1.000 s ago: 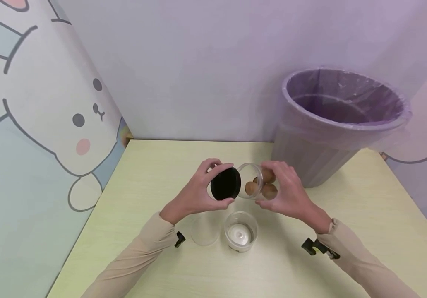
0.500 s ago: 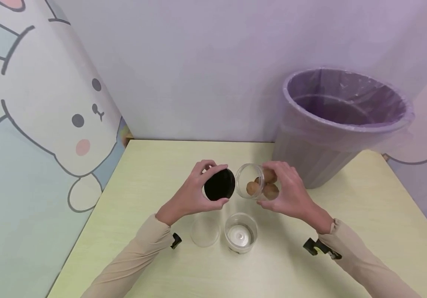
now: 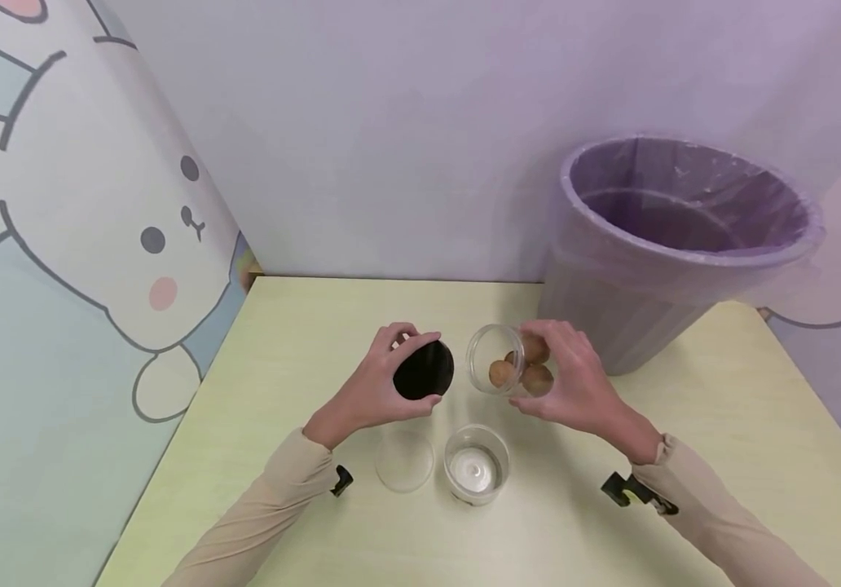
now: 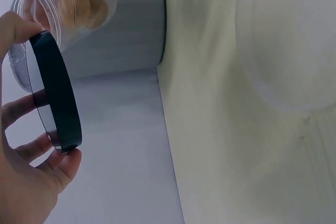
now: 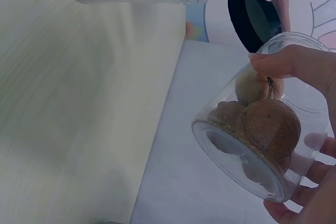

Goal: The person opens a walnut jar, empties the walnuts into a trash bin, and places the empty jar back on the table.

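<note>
My left hand (image 3: 380,379) holds a black round lid (image 3: 424,371) by its edge, thumb on one side and fingertips on the other. In my right hand (image 3: 570,375) is a clear screw-neck jar (image 5: 210,116), tilted with its uncovered mouth toward the lid. Several brown, walnut-like balls (image 5: 270,129) lie inside, near the jar's base. A gap shows between lid and jar in the head view. Below the hands, a second clear jar (image 3: 477,465) stands uncovered on the table, with a thin clear disc (image 3: 404,462) lying to its left.
A large grey bin (image 3: 611,310) with a plastic liner stands at the table's back right. The pale wooden table (image 3: 303,326) meets a plain wall (image 3: 391,163) behind. A rabbit mural (image 3: 98,204) covers the left wall.
My left hand has moved left with the black lid, widening the gap to the jar. The right hand and its jar have shifted slightly right. The disc and second jar stay put.
</note>
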A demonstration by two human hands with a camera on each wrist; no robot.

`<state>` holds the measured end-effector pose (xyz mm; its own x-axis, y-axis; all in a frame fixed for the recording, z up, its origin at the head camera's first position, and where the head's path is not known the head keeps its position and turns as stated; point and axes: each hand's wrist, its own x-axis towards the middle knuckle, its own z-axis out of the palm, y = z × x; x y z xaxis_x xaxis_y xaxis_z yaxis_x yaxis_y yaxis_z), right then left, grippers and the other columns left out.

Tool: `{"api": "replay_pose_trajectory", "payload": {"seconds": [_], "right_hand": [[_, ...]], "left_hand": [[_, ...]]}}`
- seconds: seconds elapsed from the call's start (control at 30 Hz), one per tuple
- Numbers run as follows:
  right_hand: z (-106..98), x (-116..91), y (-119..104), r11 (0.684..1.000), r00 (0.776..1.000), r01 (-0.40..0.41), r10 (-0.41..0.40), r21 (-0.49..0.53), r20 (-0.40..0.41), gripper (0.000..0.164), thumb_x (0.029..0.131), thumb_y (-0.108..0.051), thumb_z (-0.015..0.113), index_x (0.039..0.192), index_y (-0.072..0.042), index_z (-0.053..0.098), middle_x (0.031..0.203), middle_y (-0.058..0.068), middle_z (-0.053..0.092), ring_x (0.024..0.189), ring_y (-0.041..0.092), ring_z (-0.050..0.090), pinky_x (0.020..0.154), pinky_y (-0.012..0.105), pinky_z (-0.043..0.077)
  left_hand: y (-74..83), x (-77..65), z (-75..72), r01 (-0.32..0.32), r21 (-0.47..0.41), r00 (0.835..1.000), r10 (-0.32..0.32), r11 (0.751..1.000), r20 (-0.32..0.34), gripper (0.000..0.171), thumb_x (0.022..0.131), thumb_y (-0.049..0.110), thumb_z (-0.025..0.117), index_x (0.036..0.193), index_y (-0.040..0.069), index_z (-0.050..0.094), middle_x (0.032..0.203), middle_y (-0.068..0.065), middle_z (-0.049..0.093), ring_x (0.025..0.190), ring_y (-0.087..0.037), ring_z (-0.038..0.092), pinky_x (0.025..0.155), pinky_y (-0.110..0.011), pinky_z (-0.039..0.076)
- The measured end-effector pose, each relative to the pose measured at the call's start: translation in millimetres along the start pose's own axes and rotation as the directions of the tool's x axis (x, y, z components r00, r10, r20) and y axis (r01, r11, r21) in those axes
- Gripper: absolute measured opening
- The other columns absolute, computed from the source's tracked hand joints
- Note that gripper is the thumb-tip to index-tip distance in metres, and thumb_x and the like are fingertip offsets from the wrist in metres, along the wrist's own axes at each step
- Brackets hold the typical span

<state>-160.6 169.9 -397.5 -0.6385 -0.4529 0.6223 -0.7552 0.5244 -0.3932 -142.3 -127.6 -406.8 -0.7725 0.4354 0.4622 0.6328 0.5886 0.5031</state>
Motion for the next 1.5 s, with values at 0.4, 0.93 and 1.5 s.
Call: {"api": "replay_pose_trajectory", "payload": {"seconds": [0.4,0.93,1.5], "right_hand": [[-2.1,0.5,0.3,1.0,1.0,0.003,-0.003,0.006,-0.002,0.089,0.043,-0.019,0.092,0.122,-0.004,0.053,0.102,0.003,0.057,0.092,0.019,0.048,0.078,0.043,0.034],[-6.8,2.1,-4.6,1.0,1.0,0.019,-0.019,-0.004,-0.008,0.089,0.043,-0.021,0.091,0.122,-0.004,0.053,0.105,0.004,0.058,0.096,0.021,0.049,0.079,0.043,0.034],[-10.4,-0.2,-2.8,1.0,1.0,0.021,-0.021,-0.012,-0.013,0.089,0.043,-0.021,0.091,0.121,-0.004,0.053,0.106,0.004,0.058,0.095,0.02,0.049,0.078,0.042,0.034]], "left_hand": [[-9.4,-8.0,4.8,0.081,0.017,0.996,-0.082,0.997,0.042,0.067,0.07,0.039,0.076,0.132,0.027,0.054,0.119,-0.001,0.041,0.105,-0.015,0.037,0.08,-0.034,0.046],[-23.0,-17.4,15.6,0.178,0.066,0.98,-0.183,0.982,0.08,0.069,0.068,0.039,0.079,0.131,0.026,0.055,0.119,-0.004,0.042,0.106,-0.019,0.038,0.081,-0.038,0.047],[-38.9,-21.1,29.2,0.279,0.096,0.943,-0.291,0.956,0.161,0.07,0.069,0.043,0.078,0.132,0.021,0.056,0.118,-0.005,0.042,0.106,-0.02,0.037,0.081,-0.039,0.045]]}}
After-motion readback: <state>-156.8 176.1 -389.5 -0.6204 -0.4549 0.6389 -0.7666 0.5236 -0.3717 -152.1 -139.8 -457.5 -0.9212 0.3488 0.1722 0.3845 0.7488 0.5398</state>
